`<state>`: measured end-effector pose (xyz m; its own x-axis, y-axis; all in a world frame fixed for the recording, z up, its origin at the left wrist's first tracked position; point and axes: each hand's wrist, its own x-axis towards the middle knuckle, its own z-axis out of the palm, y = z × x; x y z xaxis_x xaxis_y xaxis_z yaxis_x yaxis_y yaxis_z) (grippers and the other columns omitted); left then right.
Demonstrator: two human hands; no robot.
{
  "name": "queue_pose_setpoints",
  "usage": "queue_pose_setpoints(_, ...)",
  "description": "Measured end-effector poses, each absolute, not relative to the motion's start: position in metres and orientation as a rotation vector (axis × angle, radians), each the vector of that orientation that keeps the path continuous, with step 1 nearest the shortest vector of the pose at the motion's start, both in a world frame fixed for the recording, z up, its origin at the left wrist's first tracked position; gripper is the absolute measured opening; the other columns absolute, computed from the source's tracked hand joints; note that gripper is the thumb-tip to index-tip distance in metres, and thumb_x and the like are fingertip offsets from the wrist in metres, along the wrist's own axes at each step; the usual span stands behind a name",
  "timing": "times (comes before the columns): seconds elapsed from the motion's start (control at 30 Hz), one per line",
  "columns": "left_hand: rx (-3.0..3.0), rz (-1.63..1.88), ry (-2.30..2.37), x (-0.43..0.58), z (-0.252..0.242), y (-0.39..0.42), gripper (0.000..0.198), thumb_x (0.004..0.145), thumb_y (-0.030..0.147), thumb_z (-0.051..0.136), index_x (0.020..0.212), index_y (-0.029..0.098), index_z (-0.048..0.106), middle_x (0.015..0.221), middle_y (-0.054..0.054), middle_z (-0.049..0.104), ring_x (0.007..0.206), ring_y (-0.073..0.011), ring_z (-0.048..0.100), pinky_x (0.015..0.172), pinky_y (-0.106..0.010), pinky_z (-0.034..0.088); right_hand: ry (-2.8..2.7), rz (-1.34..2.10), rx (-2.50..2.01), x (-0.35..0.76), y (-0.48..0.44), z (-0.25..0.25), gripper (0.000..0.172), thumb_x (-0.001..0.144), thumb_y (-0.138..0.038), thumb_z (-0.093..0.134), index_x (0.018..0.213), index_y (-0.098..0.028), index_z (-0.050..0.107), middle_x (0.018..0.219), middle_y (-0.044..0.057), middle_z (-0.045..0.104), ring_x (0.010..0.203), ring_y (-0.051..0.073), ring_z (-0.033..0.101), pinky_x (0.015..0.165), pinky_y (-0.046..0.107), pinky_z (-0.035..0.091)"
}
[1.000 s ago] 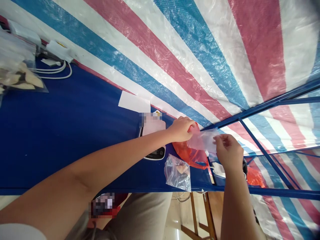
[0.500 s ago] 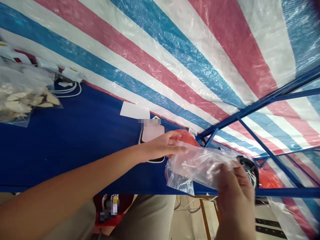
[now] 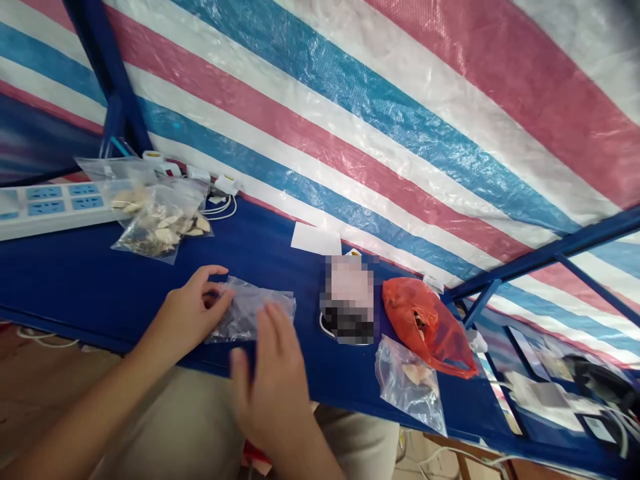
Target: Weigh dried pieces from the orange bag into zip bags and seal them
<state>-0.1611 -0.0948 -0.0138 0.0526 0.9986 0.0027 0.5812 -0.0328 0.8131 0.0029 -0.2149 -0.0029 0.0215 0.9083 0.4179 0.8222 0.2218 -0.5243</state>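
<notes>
A clear plastic zip bag (image 3: 249,298) lies flat on the blue table in front of me, looking empty. My left hand (image 3: 196,308) is at the bag's left edge; its fingers are curved and apart, with the thumb reaching onto the plastic. Fingers stretched and thumb apart, my right hand (image 3: 274,377) hovers over or rests on the bag's lower right part, slightly blurred; whether it touches the plastic I cannot tell. To the right, another clear bag (image 3: 407,383) holding a pale piece lies beside a red plastic bag (image 3: 425,320), whose opening shows something inside.
Bags of pale flat pieces (image 3: 163,227) sit at the left by a white power strip (image 3: 55,207) and chargers (image 3: 197,175). A partly pixelated object (image 3: 350,287) and white paper (image 3: 316,238) lie at mid-table. Blue frame bars (image 3: 545,257) stand at the right.
The clear bag that both hands held up at the right now lies on the table further left. Both hands have moved left with it and loosened. The view has turned left.
</notes>
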Motion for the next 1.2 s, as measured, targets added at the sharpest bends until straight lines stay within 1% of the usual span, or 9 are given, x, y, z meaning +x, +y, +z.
queue_pose_setpoints(0.1, 1.769, 0.821, 1.637, -0.171, -0.017, -0.09, 0.05, 0.085, 0.057, 0.057, 0.125, 0.028, 0.056, 0.097, -0.001, 0.076, 0.082, -0.024, 0.074, 0.075, -0.033, 0.055, -1.997, 0.249, -1.708, -0.016, -0.192, -0.014, 0.067, 0.102, -0.043, 0.051, 0.153, -0.001, 0.047, 0.161, 0.025, 0.042, 0.154, 0.04, 0.032, 0.123, 0.063, 0.034)
queue_pose_setpoints(0.23, 1.826, 0.831, 1.608, -0.174, -0.019, -0.088, 0.047, 0.083, 0.057, 0.054, 0.118, 0.025, 0.059, 0.097, -0.006, 0.077, 0.077, -0.0247, 0.073, 0.073, -0.033, 0.054, -1.99, 0.209, -1.852, -0.005, -0.18, -0.028, 0.073, 0.103, -0.044, 0.05, 0.154, 0.007, 0.042, 0.163, 0.032, 0.031, 0.155, 0.045, 0.025, 0.122, 0.069, 0.03)
queue_pose_setpoints(0.33, 1.821, 0.834, 1.608, -0.174, -0.018, -0.087, 0.046, 0.082, 0.056, 0.053, 0.116, 0.025, 0.06, 0.093, -0.006, 0.076, 0.069, -0.023, 0.07, 0.068, -0.032, 0.052, -1.9, 0.148, -1.898, 0.002, -0.183, -0.029, 0.074, 0.104, -0.044, 0.049, 0.156, 0.006, 0.038, 0.164, 0.033, 0.027, 0.156, 0.045, 0.023, 0.119, 0.07, 0.034)
queue_pose_setpoints(0.43, 1.82, 0.841, 1.593, -0.175, -0.019, -0.088, 0.047, 0.085, 0.056, 0.052, 0.12, 0.026, 0.058, 0.092, -0.004, 0.076, 0.067, -0.0224, 0.069, 0.067, -0.032, 0.052, -1.914, 0.136, -1.849, -0.002, -0.184, -0.024, 0.072, 0.105, -0.042, 0.046, 0.161, 0.001, 0.032, 0.167, 0.029, 0.024, 0.158, 0.042, 0.019, 0.119, 0.07, 0.034)
queue_pose_setpoints(0.6, 1.792, 0.884, 1.598, -0.175, -0.021, -0.092, 0.043, 0.088, 0.056, 0.052, 0.122, 0.03, 0.057, 0.097, 0.0, 0.075, 0.065, -0.0206, 0.067, 0.064, -0.031, 0.05, -2.018, 0.196, -1.831, -0.004, -0.186, -0.026, 0.073, 0.103, -0.045, 0.05, 0.158, 0.001, 0.039, 0.165, 0.028, 0.031, 0.157, 0.042, 0.022, 0.123, 0.07, 0.027)
queue_pose_setpoints(0.7, 1.774, 0.91, 1.579, -0.175, -0.021, -0.092, 0.041, 0.087, 0.057, 0.053, 0.12, 0.032, 0.057, 0.095, 0.001, 0.075, 0.062, -0.02, 0.064, 0.06, -0.03, 0.048, -1.886, 0.171, -1.909, 0.005, -0.195, -0.034, 0.077, 0.103, -0.045, 0.05, 0.161, 0.002, 0.032, 0.166, 0.03, 0.025, 0.157, 0.043, 0.021, 0.122, 0.068, 0.031)
queue_pose_setpoints(0.87, 1.761, 0.902, 1.567, -0.175, -0.02, -0.092, 0.044, 0.086, 0.061, 0.054, 0.12, 0.033, 0.058, 0.092, 0.001, 0.075, 0.058, -0.0194, 0.062, 0.059, -0.03, 0.049, -1.82, 0.14, -1.875, 0.007, -0.207, -0.035, 0.08, 0.105, -0.04, 0.05, 0.167, -0.003, 0.015, 0.17, 0.026, 0.018, 0.158, 0.041, 0.018, 0.119, 0.064, 0.04)
queue_pose_setpoints(1.03, 1.745, 0.904, 1.571, -0.178, -0.022, -0.093, 0.045, 0.087, 0.059, 0.057, 0.123, 0.033, 0.059, 0.096, 0.001, 0.076, 0.068, -0.0218, 0.068, 0.063, -0.03, 0.051, -1.996, 0.216, -1.764, -0.004, -0.2, -0.028, 0.076, 0.103, -0.042, 0.052, 0.164, -0.004, 0.028, 0.168, 0.024, 0.027, 0.157, 0.042, 0.02, 0.122, 0.07, 0.03)
queue_pose_setpoints(1.2, 1.606, 0.933, 1.451, -0.181, -0.024, -0.096, 0.053, 0.084, 0.059, 0.064, 0.129, 0.033, 0.056, 0.105, 0.0, 0.077, 0.07, -0.0208, 0.068, 0.061, -0.031, 0.053, -1.489, 0.383, -1.798, 0.003, -0.199, -0.042, 0.075, 0.103, -0.041, 0.052, 0.166, -0.012, 0.023, 0.169, 0.022, 0.03, 0.154, 0.038, 0.035, 0.117, 0.059, 0.044)
